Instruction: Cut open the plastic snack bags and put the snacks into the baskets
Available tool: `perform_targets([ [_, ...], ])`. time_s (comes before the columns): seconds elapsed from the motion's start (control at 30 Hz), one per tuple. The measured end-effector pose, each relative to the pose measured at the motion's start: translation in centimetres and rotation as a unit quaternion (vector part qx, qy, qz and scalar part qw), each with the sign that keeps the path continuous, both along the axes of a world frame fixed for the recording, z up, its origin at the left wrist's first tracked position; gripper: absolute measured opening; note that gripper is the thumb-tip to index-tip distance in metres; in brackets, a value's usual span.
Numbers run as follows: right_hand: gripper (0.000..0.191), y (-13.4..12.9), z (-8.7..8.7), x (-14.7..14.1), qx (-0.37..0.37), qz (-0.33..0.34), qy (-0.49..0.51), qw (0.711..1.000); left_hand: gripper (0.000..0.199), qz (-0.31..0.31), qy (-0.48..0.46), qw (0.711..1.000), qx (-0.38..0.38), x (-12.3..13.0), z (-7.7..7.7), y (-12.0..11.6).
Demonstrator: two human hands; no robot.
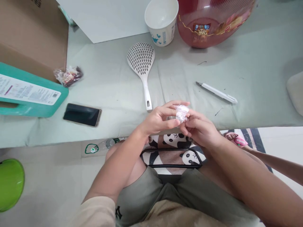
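Both hands pinch a scrap of crumpled clear plastic at the counter's near edge

Taking the plastic as the clock's centre, with twelve straight ahead, a panda-printed item with a black rim (pixel 174 157) sits at six o'clock on the person's lap. At eight, down on the floor, lie a clear bottle (pixel 104 146) and, farther out, a bright green object (pixel 11 184). At four, another person's foot in a pink sandal (pixel 239 140) rests beyond the right forearm.

The crumpled clear plastic (pixel 182 113) is held just above the near edge of the cloth-covered counter (pixel 113 94). The left hand (pixel 163 118) has its fingers closed on it from nine o'clock; the right hand (pixel 200 127) grips its near side from four, fingers curled. What the plastic may contain is too blurred to tell.

On the counter, a white perforated skimmer (pixel 142 64) lies toward half past ten, its handle pointing back at the left hand. A white utility knife (pixel 216 92) lies at two, and a dark phone (pixel 82 115) well out at nine. Past the phone stands a teal container (pixel 35 90), with a wrapped snack (pixel 69 76) just beside it. Farthest back are a cardboard box (pixel 33 34) at ten, a white panel (pixel 111 19) at eleven, a paper cup (pixel 162 25) near twelve and a red translucent vessel (pixel 213 19) near one.
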State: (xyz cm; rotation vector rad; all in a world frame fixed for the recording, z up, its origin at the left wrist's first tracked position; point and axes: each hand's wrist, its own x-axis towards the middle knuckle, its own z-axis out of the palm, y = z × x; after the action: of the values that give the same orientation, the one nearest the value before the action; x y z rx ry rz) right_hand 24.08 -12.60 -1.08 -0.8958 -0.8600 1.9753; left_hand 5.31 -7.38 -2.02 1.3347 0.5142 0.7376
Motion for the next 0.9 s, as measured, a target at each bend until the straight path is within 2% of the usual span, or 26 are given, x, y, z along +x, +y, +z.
perform_targets([
  [0.17,0.029,0.4,0.4,0.0,-0.035,-0.015,0.024,0.999,0.042,0.012,0.006,1.0,0.008,0.4,-0.8,0.1],
  [0.27,0.028,0.5,0.6,0.0,-0.051,-0.004,0.012,0.999,0.039,0.049,0.066,0.993,0.082,0.4,-0.8,0.1],
  [0.4,0.027,0.5,0.7,0.1,-0.056,0.017,-0.013,0.998,0.038,0.061,0.152,0.969,0.187,-0.1,-0.8,0.3],
  [0.57,0.018,0.7,0.5,0.2,-0.028,0.036,-0.034,0.998,0.04,0.098,0.163,0.95,0.247,-0.6,-1.2,0.3],
  [0.73,0.014,0.7,0.4,0.3,-0.013,0.059,-0.056,0.997,0.03,0.088,0.16,0.951,0.25,-0.6,-0.3,0.2],
  [0.9,0.012,0.4,0.1,-0.3,0.022,0.041,-0.103,0.994,0.024,0.114,0.19,0.948,0.228,-0.5,0.3,0.1],
])
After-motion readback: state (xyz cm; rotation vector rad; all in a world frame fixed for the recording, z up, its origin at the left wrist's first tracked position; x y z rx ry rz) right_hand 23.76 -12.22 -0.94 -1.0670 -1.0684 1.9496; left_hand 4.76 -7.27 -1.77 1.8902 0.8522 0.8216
